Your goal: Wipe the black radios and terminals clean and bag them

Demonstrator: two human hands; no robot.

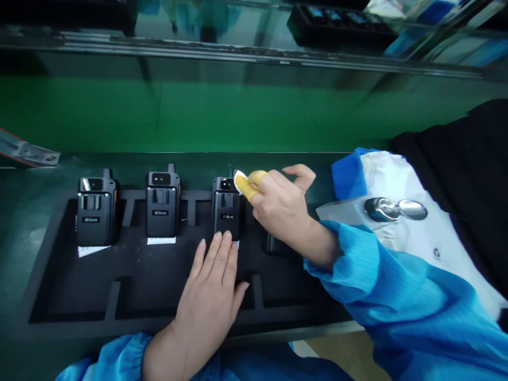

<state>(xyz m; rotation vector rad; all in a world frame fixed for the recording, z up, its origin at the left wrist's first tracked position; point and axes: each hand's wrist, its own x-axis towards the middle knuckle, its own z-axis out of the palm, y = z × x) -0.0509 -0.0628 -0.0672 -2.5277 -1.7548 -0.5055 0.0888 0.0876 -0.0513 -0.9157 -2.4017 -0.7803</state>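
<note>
A black two-way radio (226,209) marked Riton lies back side up in the foam tray (159,286). My left hand (212,286) is flat, its fingertips resting on the radio's lower end. At its top, by the camera window, my right hand (281,206) presses a small white wipe (239,182) with fingers in yellow finger cots. The right hand partly hides another dark device (273,243) in the tray. To the left lie two more similar radios, a middle one (162,206) and a far-left one (95,211), with white paper slips under their lower ends.
On the right, a metal-topped dispenser bottle (383,209) with its lid flipped lies by a white bag (432,238) and a blue box (349,172). Black cloth (468,153) is piled behind. A shelf edge (238,53) runs across the back, and a metal bracket (32,152) stands at left.
</note>
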